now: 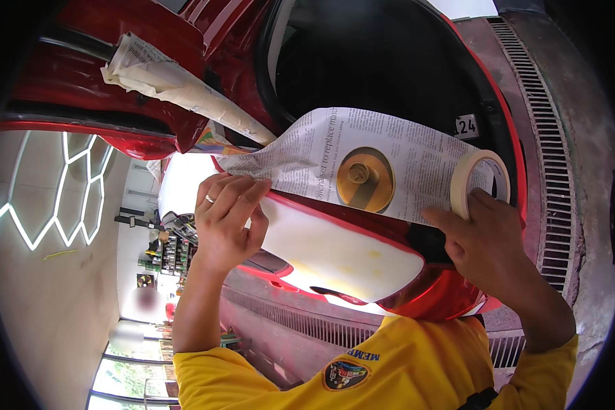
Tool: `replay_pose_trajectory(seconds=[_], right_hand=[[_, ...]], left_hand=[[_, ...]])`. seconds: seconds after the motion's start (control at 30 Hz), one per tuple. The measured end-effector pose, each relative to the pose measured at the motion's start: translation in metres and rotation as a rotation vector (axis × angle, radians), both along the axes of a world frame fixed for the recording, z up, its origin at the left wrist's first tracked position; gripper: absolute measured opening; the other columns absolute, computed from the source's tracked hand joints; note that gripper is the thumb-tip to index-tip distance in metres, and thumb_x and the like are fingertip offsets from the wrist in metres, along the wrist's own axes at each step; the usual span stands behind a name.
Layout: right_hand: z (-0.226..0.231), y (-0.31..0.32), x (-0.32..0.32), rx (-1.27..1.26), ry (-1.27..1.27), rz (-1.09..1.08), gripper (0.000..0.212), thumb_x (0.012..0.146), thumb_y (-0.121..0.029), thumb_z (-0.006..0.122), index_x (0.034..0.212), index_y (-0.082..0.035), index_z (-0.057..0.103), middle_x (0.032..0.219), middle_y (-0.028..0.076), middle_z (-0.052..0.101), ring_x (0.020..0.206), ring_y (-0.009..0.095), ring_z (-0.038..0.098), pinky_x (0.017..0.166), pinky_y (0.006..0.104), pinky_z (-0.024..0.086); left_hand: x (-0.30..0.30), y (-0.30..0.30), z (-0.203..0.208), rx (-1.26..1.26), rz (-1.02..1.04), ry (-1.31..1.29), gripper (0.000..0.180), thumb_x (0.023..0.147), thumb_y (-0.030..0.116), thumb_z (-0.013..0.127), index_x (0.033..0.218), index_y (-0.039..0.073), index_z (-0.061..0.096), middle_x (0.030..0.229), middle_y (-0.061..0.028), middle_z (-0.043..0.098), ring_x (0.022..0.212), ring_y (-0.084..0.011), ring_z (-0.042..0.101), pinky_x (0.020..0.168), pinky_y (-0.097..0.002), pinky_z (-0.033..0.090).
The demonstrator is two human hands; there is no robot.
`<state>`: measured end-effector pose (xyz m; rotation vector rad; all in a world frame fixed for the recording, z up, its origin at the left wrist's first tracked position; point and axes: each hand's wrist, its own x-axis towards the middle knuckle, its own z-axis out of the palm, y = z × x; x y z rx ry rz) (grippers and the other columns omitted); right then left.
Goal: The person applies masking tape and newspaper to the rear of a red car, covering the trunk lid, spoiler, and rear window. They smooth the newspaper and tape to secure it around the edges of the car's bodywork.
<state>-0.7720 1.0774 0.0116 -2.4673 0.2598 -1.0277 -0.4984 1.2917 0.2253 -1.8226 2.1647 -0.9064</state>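
A printed newspaper sheet (417,164) extends along the lower edge of a large dark area (362,68) on a red car (434,301), covering part of it. The sheet is creased toward its left end and carries a round gold-coloured picture. The left hand (229,222), with a ring on one finger, is at the lower edge of the sheet near its left end; its fingers are bent and their tips meet the paper. Whether they pinch it cannot be told. The right hand (485,236) holds a pale tape roll (460,186) at the right end of the sheet, the index finger extended along the paper's lower corner.

Directly below the sheet, a white panel (342,253) with faint yellowish patches is bordered by red bodywork. Beyond the sheet's left end, a paper-wrapped length (184,96) slants across the car's upper left part. A small label (467,127) is near the right edge of the dark area. A slotted floor grate (553,171) curves past the car's right edge. Hexagonal light strips (65,191) are at far left.
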Motion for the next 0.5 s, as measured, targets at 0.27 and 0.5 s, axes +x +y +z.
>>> replay_pose_trajectory(seconds=[0.27, 0.5], right_hand=[[0.0041, 0.0048, -0.0031, -0.03, 0.112, 0.205, 0.044, 0.087, -0.017, 0.076, 0.131, -0.014, 0.079, 0.091, 0.009, 0.069, 0.085, 0.024, 0.07, 0.067, 0.0388, 0.06], [0.0045, -0.0004, -0.002, 0.018, 0.139, 0.254, 0.045, 0.089, -0.019, 0.077, 0.133, -0.012, 0.079, 0.091, 0.01, 0.069, 0.086, 0.025, 0.071, 0.071, 0.0389, 0.06]], left_hand=[[-0.0033, -0.0063, 0.003, 0.035, 0.038, 0.007, 0.041, 0.074, 0.003, 0.07, 0.114, 0.005, 0.079, 0.109, -0.0068, 0.072, 0.103, -0.0281, 0.07, 0.101, -0.049, 0.053], [-0.0033, -0.0053, 0.0029, 0.065, 0.055, 0.028, 0.039, 0.073, 0.002, 0.069, 0.111, 0.005, 0.079, 0.107, -0.0081, 0.07, 0.102, -0.0297, 0.068, 0.1, -0.0494, 0.052]])
